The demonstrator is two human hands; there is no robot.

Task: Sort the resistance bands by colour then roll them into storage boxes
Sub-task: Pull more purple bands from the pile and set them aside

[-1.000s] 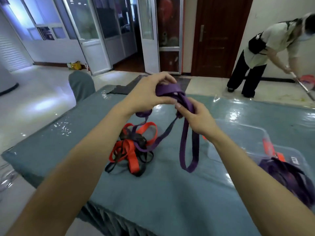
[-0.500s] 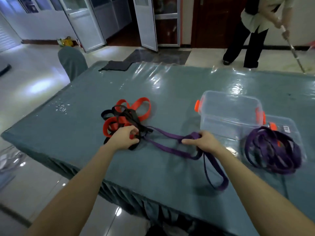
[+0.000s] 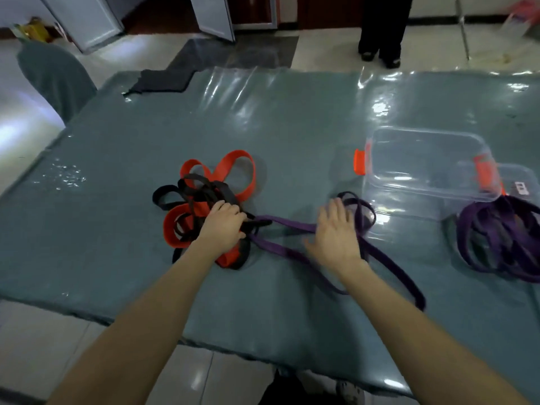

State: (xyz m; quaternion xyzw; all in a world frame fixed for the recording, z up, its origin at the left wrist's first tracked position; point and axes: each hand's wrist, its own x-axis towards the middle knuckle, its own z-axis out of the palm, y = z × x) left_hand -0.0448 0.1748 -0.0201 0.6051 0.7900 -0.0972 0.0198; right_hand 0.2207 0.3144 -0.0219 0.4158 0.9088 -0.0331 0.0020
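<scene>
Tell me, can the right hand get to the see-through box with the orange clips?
Probably yes. The right hand is open and holds nothing, and the clear storage box sits just beyond it to the right. Only a loose purple resistance band lies on the table between them.

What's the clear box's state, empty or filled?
Empty: only the table shows through the clear walls of the box; nothing lies inside.

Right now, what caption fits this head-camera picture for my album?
Left hand grips the red-and-black band tangle; open right hand hovers over a loose purple band.
</scene>
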